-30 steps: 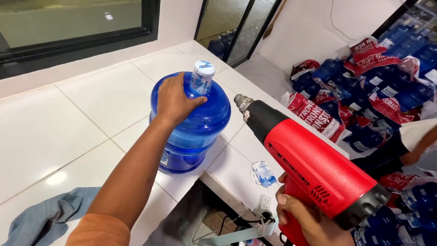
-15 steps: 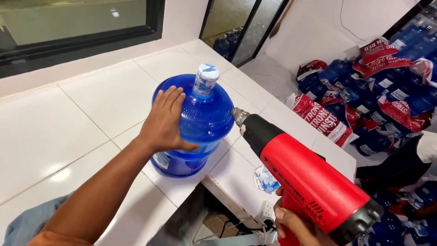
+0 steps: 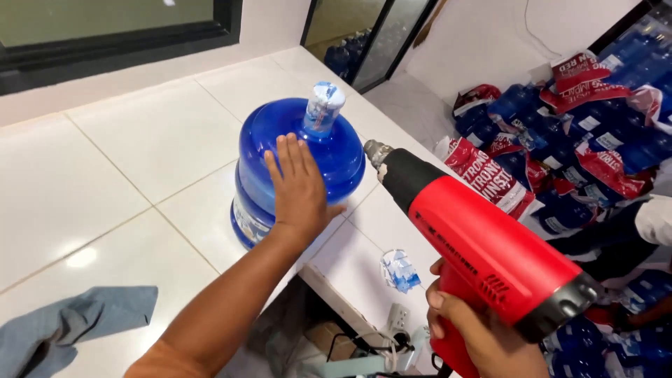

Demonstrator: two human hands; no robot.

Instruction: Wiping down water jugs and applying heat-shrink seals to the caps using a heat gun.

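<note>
Standing upright on the white tiled desk [image 3: 126,154], near its front edge, is a large blue water jug [image 3: 259,150] of translucent plastic, its narrow neck wrapped in a pale seal sleeve [image 3: 324,105]. The left hand [image 3: 297,185] lies flat against the jug's rounded shoulder, fingers [image 3: 283,157] straight and close together, pressing rather than gripping. The right hand [image 3: 483,336] is wrapped around the handle of a red heat gun [image 3: 483,238], fingers closed on it, with the metal nozzle [image 3: 376,150] pointing toward the jug's neck and just beside its shoulder.

Judging by its size, the jug is likely heavy if filled, though the fill level cannot be told. Its wall looks stiff yet smooth and probably slippery, so an open palm on the shoulder steadies it better than a pinch; the neck below the cap offers the surest place for a closed grasp. The sleeve looks thin and soft.

A crumpled scrap of clear film [image 3: 400,269] lies at the desk's edge, a grey cloth [image 3: 70,329] at the near left, and many blue bottles in red-printed packs [image 3: 560,140] are heaped on the floor to the right.
</note>
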